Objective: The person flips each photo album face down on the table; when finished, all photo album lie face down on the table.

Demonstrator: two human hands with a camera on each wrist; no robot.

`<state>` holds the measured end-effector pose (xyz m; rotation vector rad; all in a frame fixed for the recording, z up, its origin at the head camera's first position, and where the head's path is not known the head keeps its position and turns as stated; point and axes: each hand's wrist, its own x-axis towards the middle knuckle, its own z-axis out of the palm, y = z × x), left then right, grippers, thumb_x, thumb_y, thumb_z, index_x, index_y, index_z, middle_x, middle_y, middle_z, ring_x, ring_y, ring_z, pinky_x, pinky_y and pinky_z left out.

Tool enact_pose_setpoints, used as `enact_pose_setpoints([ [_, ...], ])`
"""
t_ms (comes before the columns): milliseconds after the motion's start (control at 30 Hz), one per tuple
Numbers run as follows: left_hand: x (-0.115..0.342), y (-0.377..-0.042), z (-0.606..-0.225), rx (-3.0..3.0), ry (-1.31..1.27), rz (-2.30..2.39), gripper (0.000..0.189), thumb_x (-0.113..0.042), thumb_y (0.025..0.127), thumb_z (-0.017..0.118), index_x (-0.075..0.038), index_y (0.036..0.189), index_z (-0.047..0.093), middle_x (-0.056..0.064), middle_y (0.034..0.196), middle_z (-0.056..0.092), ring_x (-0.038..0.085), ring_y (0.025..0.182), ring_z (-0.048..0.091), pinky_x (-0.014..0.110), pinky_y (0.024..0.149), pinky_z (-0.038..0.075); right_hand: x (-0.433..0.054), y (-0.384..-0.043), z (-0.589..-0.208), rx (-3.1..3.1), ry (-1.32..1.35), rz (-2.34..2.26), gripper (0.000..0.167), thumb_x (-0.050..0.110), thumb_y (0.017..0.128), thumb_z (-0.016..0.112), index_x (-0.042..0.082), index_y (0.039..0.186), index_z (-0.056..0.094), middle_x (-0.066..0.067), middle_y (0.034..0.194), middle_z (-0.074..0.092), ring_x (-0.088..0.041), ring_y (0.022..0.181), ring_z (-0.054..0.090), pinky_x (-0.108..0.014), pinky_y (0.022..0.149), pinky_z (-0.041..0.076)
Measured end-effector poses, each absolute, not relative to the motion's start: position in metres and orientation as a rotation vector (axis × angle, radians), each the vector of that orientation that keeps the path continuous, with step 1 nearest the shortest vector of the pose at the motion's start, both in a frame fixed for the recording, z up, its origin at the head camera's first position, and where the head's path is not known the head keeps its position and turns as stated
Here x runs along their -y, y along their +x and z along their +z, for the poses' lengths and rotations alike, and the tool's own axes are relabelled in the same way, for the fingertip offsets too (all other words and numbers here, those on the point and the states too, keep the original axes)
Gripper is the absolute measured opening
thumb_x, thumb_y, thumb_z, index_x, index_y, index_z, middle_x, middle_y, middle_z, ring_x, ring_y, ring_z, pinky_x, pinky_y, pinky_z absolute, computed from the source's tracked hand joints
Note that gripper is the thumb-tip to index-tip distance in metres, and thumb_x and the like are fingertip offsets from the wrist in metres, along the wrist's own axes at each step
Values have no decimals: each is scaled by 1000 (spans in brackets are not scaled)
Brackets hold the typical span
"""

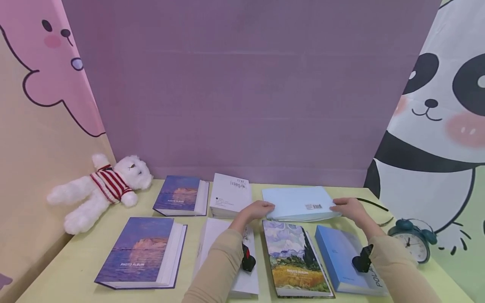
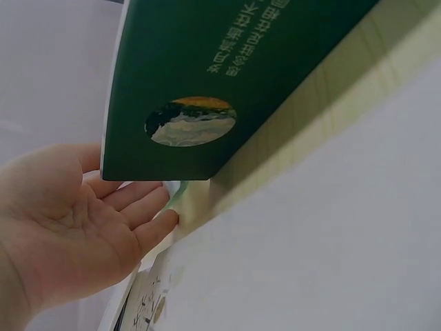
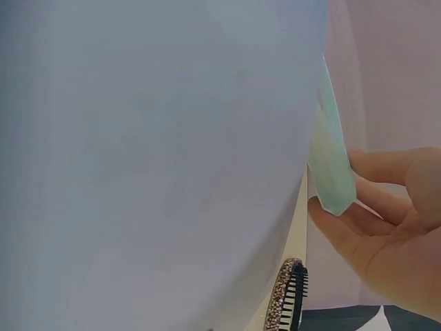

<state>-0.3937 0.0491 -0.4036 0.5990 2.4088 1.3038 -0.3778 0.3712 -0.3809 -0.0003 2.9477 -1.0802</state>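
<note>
Pale-blue, flat, barcoded book (image 1: 291, 204) is spanning right of centre in the frame, between both hands. Right hand (image 1: 350, 209) is pinching its right end, thumb opposing fingers; left hand (image 1: 255, 211) is touching the left end, closure partly hidden, cannot tell. Risk: with uneven support, that end may be slipping toward the painted-landscape photo album (image 1: 293, 252) below. Also, the beige right sleeve (image 1: 398, 267) is reaching beside the teal, round alarm clock (image 1: 412, 246), lower right; an outward swing could be toppling it.

Soft, even light up front; dimmer, hazier wrist views.
</note>
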Motion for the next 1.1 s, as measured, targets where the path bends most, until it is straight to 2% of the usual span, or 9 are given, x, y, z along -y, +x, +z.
enact_pose_setpoints([
  [233,-51,-398,-404,-2426,589,1303,42,-30,101,41,-7,135,51,11,138,50,28,130,44,42,107,38,-371,-377,-381,-2929,-42,-1003,55,15,90,59,-18,131,41,-38,131,43,-46,112,51,-47,87,51],
  [433,-50,-396,-400,-2470,609,1246,37,-25,101,43,-7,129,57,9,133,55,26,126,48,40,104,41,-370,-374,-381,-2871,-58,-955,55,16,90,60,-18,130,42,-39,132,41,-47,114,49,-47,89,51],
  [567,-49,-390,-397,-2519,579,1212,35,-21,101,38,-8,124,62,7,129,59,20,103,59,32,86,48,-369,-372,-383,-2881,-43,-941,49,17,90,60,-16,125,49,-37,128,45,-43,106,54,-46,85,53],
  [667,-50,-389,-397,-2534,546,1214,35,-20,101,38,-9,123,63,7,129,59,15,83,54,27,69,42,-369,-371,-384,-2883,-36,-937,46,19,89,62,-15,120,54,-35,122,50,-36,98,58,-46,83,53],
  [767,-51,-388,-397,-2525,536,1214,35,-21,101,38,-10,124,62,7,130,57,12,83,51,27,66,40,-369,-371,-385,-2875,-51,-911,49,22,88,64,-14,121,55,-34,123,51,-36,100,58,-46,84,53],
  [800,-52,-388,-397,-2517,535,1215,35,-22,102,38,-10,125,61,7,131,57,13,86,52,28,67,41,-369,-371,-385,-2873,-64,-904,50,22,88,64,-14,122,54,-35,125,49,-38,103,57,-47,85,52],
  [900,-53,-387,-396,-2496,538,1234,35,-22,102,38,-9,126,61,8,133,55,20,108,56,32,84,47,-369,-371,-386,-2873,-87,-872,53,23,88,63,-14,124,52,-35,131,44,-44,112,52,-49,89,50],
  [1000,-55,-386,-396,-2472,543,1262,36,-21,102,39,-7,127,59,10,134,54,26,126,47,39,104,40,-368,-370,-385,-2878,-111,-839,57,26,89,62,-13,127,49,-36,137,38,-49,120,43,-54,92,45],
  [1100,-56,-389,-398,-2435,550,1282,37,-22,102,40,-7,132,55,11,138,51,28,131,42,43,109,35,-365,-368,-383,-2887,-132,-807,63,33,90,61,-12,131,46,-36,139,34,-52,125,36,-59,95,40],
])
